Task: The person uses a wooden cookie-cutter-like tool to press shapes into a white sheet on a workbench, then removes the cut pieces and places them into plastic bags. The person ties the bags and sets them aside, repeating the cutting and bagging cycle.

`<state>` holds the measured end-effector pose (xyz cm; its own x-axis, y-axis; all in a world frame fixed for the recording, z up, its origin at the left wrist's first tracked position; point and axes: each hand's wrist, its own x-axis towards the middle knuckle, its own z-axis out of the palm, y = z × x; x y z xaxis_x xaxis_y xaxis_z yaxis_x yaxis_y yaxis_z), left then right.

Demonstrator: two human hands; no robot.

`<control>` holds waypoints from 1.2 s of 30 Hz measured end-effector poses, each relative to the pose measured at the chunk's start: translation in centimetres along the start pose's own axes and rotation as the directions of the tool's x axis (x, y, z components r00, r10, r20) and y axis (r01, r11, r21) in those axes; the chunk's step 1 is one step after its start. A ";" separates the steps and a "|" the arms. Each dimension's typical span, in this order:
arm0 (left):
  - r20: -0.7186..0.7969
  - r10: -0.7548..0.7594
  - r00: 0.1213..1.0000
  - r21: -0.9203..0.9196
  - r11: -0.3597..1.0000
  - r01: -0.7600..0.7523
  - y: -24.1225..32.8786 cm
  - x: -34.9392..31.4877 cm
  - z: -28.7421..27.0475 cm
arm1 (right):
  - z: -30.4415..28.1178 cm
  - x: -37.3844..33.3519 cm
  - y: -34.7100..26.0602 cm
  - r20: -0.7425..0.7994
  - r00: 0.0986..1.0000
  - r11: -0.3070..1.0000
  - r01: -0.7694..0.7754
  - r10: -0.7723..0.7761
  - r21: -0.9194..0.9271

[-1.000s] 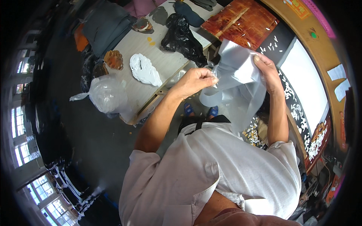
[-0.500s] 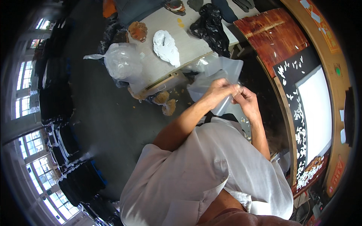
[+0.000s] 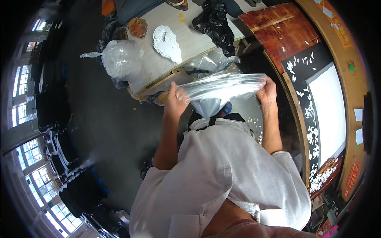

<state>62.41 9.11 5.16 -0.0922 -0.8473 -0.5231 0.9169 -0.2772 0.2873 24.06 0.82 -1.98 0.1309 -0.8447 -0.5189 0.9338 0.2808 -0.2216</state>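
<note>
A clear plastic bag (image 3: 222,87) is stretched sideways in front of my waist, its upper edge drawn out between both hands. My left hand (image 3: 176,101) is closed on one end of it. The other end is gripped by my right hand (image 3: 267,90), with the fingers curled and partly hidden. Below the taut edge the rest of the bag hangs loose over my lap. Beyond it, on the pale table, lies a bundle of flat white pieces (image 3: 166,43), out of reach of either hand.
A knotted see-through bag (image 3: 121,58) stands at the table's (image 3: 186,28) left corner; a black plastic bag (image 3: 214,25) lies to the right. At right, a machine bed (image 3: 295,59) carries a white panel (image 3: 329,107) and scattered white scraps. Dark stacks (image 3: 51,95) line the far left.
My hands were close together at the bag's edge. They have moved apart, left hand to the left and right hand slightly up and right, pulling the plastic taut between them.
</note>
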 end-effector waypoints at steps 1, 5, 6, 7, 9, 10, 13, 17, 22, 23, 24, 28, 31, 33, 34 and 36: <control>-0.033 -0.026 0.999 0.095 0.995 0.029 0.6 -0.8 -1.1 | 0.6 0.4 -0.3 0.073 0.994 0.996 -0.078 0.075 0.031; -0.140 0.148 0.979 0.893 0.445 0.061 1.3 -3.4 -1.9 | 4.6 0.9 1.6 0.143 0.977 0.987 -0.150 0.157 -0.063; -0.014 0.292 0.956 0.992 0.124 -0.024 0.8 -3.8 -1.0 | 5.8 0.8 2.6 0.112 0.974 0.975 -0.184 0.198 -0.124; 0.146 0.377 0.915 0.973 -0.220 -0.065 0.2 -4.0 0.3 | 7.0 0.4 3.6 0.110 0.963 0.958 -0.226 0.247 -0.177; 0.307 0.340 0.889 0.834 -0.546 -0.080 -1.4 -3.9 3.3 | 9.3 -0.7 5.5 0.081 0.956 0.905 -0.238 0.283 -0.354; 0.301 0.284 0.910 0.826 -0.555 -0.100 -2.2 -3.2 4.9 | 10.5 -1.0 6.4 0.111 0.947 0.873 -0.227 0.302 -0.432; 0.228 0.216 0.949 0.847 -0.526 -0.084 -2.3 -0.3 7.5 | 13.5 -2.5 7.3 0.172 0.907 0.739 -0.191 0.385 -0.647; 0.379 0.390 0.839 0.831 -0.542 -0.123 0.9 3.5 5.3 | 14.9 -4.3 8.0 0.264 0.929 0.043 0.262 0.260 -0.964; 0.273 0.454 0.848 0.944 0.045 -0.328 3.8 7.1 2.3 | 13.3 -2.9 7.3 0.209 0.973 -0.675 0.222 0.102 -0.703; 0.084 0.252 0.964 0.808 0.549 -0.214 3.9 7.5 2.4 | 12.8 -2.4 6.6 0.258 0.966 -0.592 0.205 -0.005 -0.779; -0.013 -0.011 1.000 0.478 0.878 0.016 4.8 7.5 2.3 | 12.5 -1.6 6.0 0.232 0.970 -0.428 0.180 -0.071 -0.885; 0.029 -0.332 0.943 0.673 0.704 0.227 5.1 6.4 2.8 | 12.9 1.1 4.5 0.010 1.000 0.186 0.010 -0.001 -0.983; 0.134 -0.408 0.903 0.820 0.557 0.130 7.0 5.4 1.8 | 15.9 2.0 6.2 0.141 0.979 0.552 0.038 0.145 -0.833; 0.224 -0.397 0.890 0.786 0.614 0.076 8.0 5.6 1.3 | 19.0 1.9 7.6 0.124 0.966 0.527 -0.015 0.228 -0.850; 0.325 -0.369 0.871 0.745 0.668 0.005 8.4 6.0 1.3 | 20.5 1.9 8.4 0.146 0.947 0.422 0.011 0.288 -0.906; 0.243 -0.273 0.931 0.695 0.718 0.029 8.3 6.7 1.7 | 22.6 1.9 10.2 0.154 0.899 0.178 0.087 0.410 -0.980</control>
<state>68.75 0.39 5.44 -0.4303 -0.8233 -0.3701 0.3855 -0.5383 0.7494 41.32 -8.26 13.41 0.5521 -0.7141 -0.4305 -0.1491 0.4234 -0.8936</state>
